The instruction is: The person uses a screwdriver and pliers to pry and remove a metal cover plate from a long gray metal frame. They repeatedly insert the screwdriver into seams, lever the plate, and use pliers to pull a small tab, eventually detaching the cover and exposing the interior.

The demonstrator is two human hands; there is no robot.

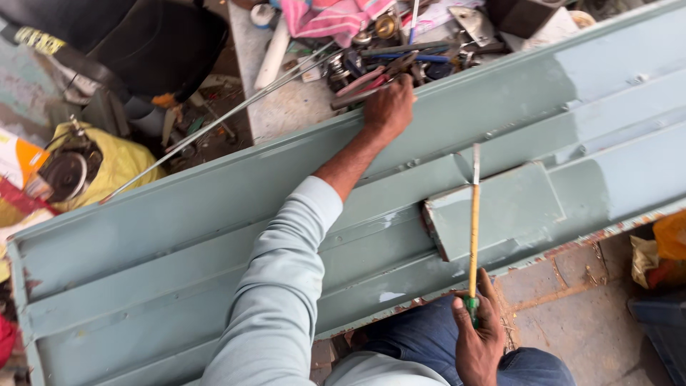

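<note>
One long grey-green metal panel (179,236) lies across the whole view, from the lower left to the upper right corner. It has several ribs that run along its length, and one short flat piece of the same colour (500,207) sits on it near its near edge, right of the middle.

The left hand (388,107) reaches over the far edge of the panel. Its fingers are curled and they touch a pair of pliers with pink handles (368,80) at the near edge of a stone worktop (282,107); I cannot tell if the hand really grips them. The arm wears a light grey sleeve (286,286).

The right hand (480,336) is closed around the green handle of one long thin file (474,229) with a yellow shaft. The file stands nearly upright in the view and its metal tip lies on the panel, just left of the flat piece.

Many small tools lie in a heap on the far part of the worktop. One pink cloth (329,16) lies at its far edge. One angle grinder (66,171) rests on a yellow cloth (125,161) at the left.
</note>
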